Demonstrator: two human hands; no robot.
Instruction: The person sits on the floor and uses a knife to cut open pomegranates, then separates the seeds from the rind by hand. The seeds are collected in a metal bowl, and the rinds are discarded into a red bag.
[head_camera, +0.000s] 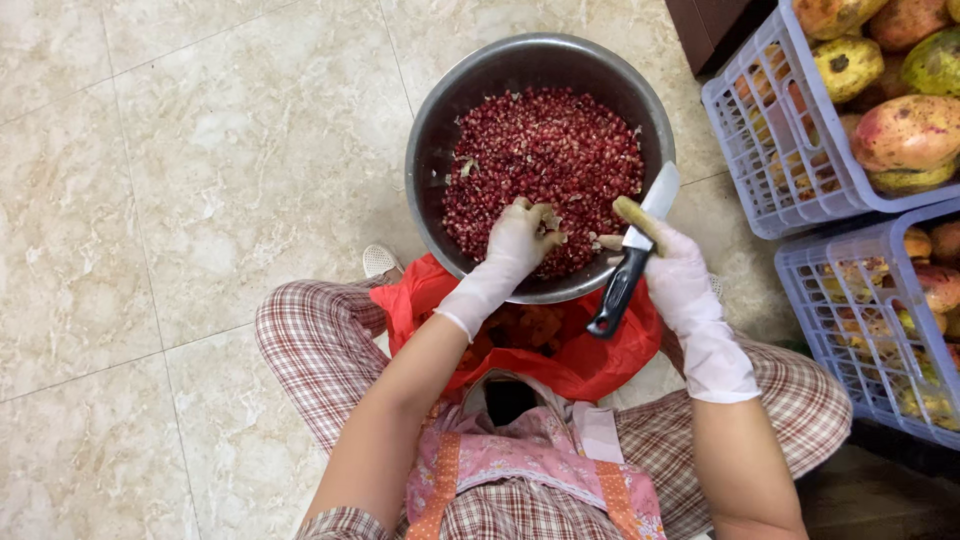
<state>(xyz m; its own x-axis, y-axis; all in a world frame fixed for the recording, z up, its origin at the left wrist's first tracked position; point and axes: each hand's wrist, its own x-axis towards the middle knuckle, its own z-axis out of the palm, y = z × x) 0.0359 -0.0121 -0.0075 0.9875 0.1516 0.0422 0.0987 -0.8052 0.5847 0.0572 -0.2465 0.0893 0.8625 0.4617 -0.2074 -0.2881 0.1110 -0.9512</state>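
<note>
Where the beige marbled floor tiles meet in thin grout lines, a person sits low in plaid trousers and a pink apron, with a round metal bowl set on the floor between the knees. The bowl is heaped with dark red pomegranate seeds. A red plastic bag lies crumpled just under the near rim of the bowl. To the right stand two pale lilac plastic crates, one behind the other, holding whole pomegranates.

Both hands wear white gloves. The left hand hangs over the near edge of the seeds, its fingers curled together around a pale scrap of pomegranate peel that pokes out beside the thumb. The right hand is just beside it, fingers closed around a knife and a yellowish strip of rind; the black handle points down toward the bag and the blade slants up over the bowl's rim
</note>
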